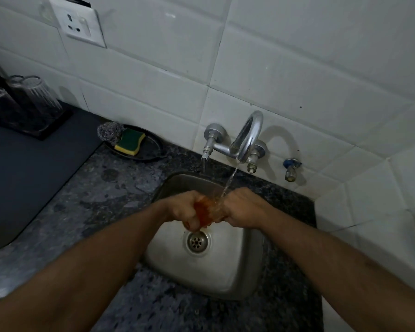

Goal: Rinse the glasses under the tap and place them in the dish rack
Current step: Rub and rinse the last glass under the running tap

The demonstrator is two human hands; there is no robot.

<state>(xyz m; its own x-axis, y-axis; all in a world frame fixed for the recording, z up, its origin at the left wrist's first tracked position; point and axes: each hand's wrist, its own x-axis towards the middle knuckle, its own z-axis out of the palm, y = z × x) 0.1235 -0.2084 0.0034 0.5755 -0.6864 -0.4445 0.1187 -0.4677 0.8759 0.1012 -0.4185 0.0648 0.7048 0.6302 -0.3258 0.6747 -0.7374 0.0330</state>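
Note:
A clear glass [207, 210] lies sideways between my two hands above the steel sink [235, 267]. My left hand [183, 209] grips its left end with curled fingers. My right hand [240, 207] grips its right end. Water runs from the chrome tap [247, 135] onto the glass near my right hand. A thinner stream falls from the tap's left valve. At the far left, two or three clear glasses [36, 97] stand upside down in a dark dish rack [46, 130].
A dark tray [151, 149] holds a steel scrubber [110, 131] and a yellow-green sponge [130, 141] left of the tap. A dark mat [29, 173] covers the speckled counter at left. A small blue-handled valve [290, 167] sticks out of the tiled wall at right.

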